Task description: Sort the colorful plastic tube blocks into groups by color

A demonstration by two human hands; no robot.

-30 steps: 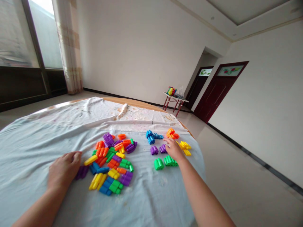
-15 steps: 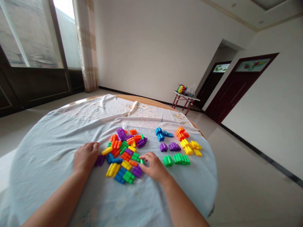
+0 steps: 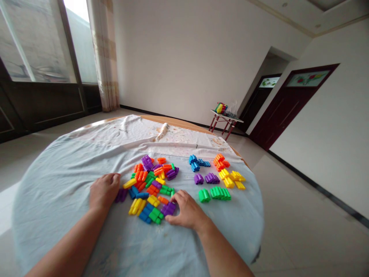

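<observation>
Through the head camera I have the right hand (image 3: 187, 209) low over the near right edge of the loose pile, with its thumb and forefinger parted around the right side of a purple block (image 3: 168, 209). The grip is partly open, about as wide as that block's side; the thumb sits at the near corner and the forefinger at the far one. I cannot tell whether either of them touches it. The purple block lies on the pale blue cloth (image 3: 138, 250), with a small orange piece (image 3: 163, 200) just beyond it and a green block (image 3: 156, 216) just to its left.

I have the left hand (image 3: 103, 192) palm down on the cloth at the left of the pile, fingers bent and close together. Its underside is hidden, so I cannot tell how far it is closed or whether it has hold of anything. A dark purple block (image 3: 121, 195) lies just beside it, and a yellow piece (image 3: 129, 183) is near its fingertips.

The pile mixes orange, purple, green, yellow and blue pieces. Well to its right, I see groups set apart by colour: a blue group (image 3: 195, 166) and an orange group (image 3: 220, 165) farthest from me, a yellow group (image 3: 228, 181) below the orange, a purple group (image 3: 212, 178) in the middle row, and a green group (image 3: 220, 193) nearest me. Across the room, a small table (image 3: 215, 112) with red legs bears a colourful bag (image 3: 221, 108)
</observation>
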